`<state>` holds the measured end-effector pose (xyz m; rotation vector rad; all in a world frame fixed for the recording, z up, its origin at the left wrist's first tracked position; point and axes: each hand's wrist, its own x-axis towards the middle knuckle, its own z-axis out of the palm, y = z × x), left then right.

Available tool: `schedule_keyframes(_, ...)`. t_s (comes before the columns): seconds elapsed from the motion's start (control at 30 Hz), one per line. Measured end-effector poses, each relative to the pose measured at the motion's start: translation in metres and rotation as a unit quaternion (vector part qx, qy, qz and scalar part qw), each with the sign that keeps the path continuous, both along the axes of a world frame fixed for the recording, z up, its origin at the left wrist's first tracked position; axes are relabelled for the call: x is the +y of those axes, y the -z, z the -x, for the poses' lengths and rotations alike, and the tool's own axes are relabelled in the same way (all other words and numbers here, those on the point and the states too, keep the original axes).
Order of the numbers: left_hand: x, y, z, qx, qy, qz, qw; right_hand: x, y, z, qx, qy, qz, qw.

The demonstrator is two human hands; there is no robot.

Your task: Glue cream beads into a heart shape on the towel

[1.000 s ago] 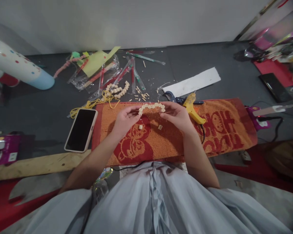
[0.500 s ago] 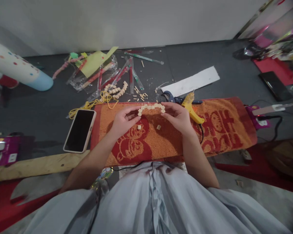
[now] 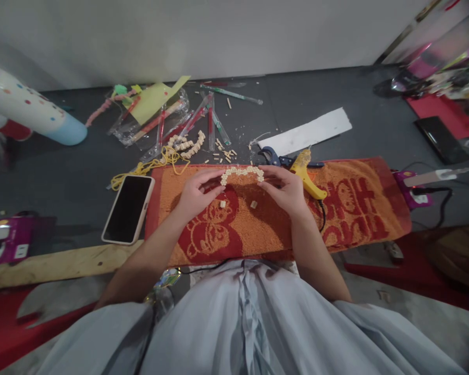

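Note:
A curved, pale arch of small stick pieces joined together (image 3: 242, 171) is held up between both hands above the orange towel (image 3: 266, 234). My left hand (image 3: 197, 194) pinches its left end between thumb and fingers. At the other end, my right hand (image 3: 287, 190) grips it the same way. Two small pale blocks, a left one (image 3: 223, 204) and a right one (image 3: 254, 204), lie on the towel below the arch. Just right of my right hand rests a yellow glue gun (image 3: 309, 179), beside dark blue cutters (image 3: 275, 157).
A phone (image 3: 128, 209) lies left of the towel, near yellow cord (image 3: 140, 169). Behind are curved wooden pieces (image 3: 191, 146), loose stick bits (image 3: 226, 154), wrapped red and green sticks (image 3: 211, 122) and a white strip (image 3: 308, 130). A spotted bottle (image 3: 35, 109) is at far left.

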<state>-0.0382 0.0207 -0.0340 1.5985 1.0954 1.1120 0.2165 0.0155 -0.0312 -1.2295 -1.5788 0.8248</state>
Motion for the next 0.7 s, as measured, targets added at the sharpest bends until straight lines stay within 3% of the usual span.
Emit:
schedule_keyframes(0.43,-0.0020,-0.0074,-0.0008,0.037,-0.018,-0.025,0.999,-0.0008,-0.0014,0.0039,0.014,0.022,-0.052,0.998)
schedule_keyframes(0.7,-0.0015,-0.0075,-0.0003,0.045,-0.022,-0.040,0.998,-0.0019,-0.0029,0.0051,0.018,0.025,-0.037,0.999)
